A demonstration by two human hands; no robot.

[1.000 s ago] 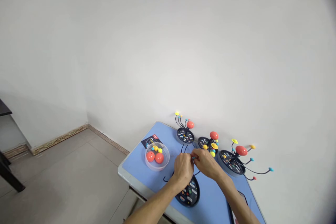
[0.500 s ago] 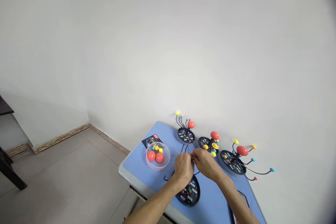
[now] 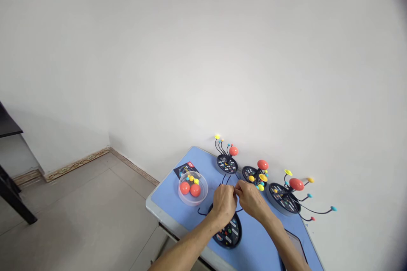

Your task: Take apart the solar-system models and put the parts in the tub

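My left hand [image 3: 224,205] and my right hand [image 3: 251,200] meet above the blue table, fingertips pinched together on a thin black wire arm. Something small may sit between the fingertips, but they hide it. Below my left hand lies a black round solar-system model base [image 3: 229,233] with curved wires sticking out. Three more models stand beyond my hands: one [image 3: 227,164] with a red ball, a crowded one [image 3: 252,173], and one [image 3: 282,198] with long wires. A clear plastic bowl [image 3: 193,189] holds red and yellow balls.
A dark printed card [image 3: 186,170] lies under the bowl's far edge. A dark flat object [image 3: 295,245] sits at the table's right corner. The table [image 3: 168,204] has a pale rim and stands against a white wall [image 3: 203,59], above a tiled floor [image 3: 82,207].
The whole scene has shifted slightly right in view as my head moved. My hands stay pinched together at the wire, with little visible change.
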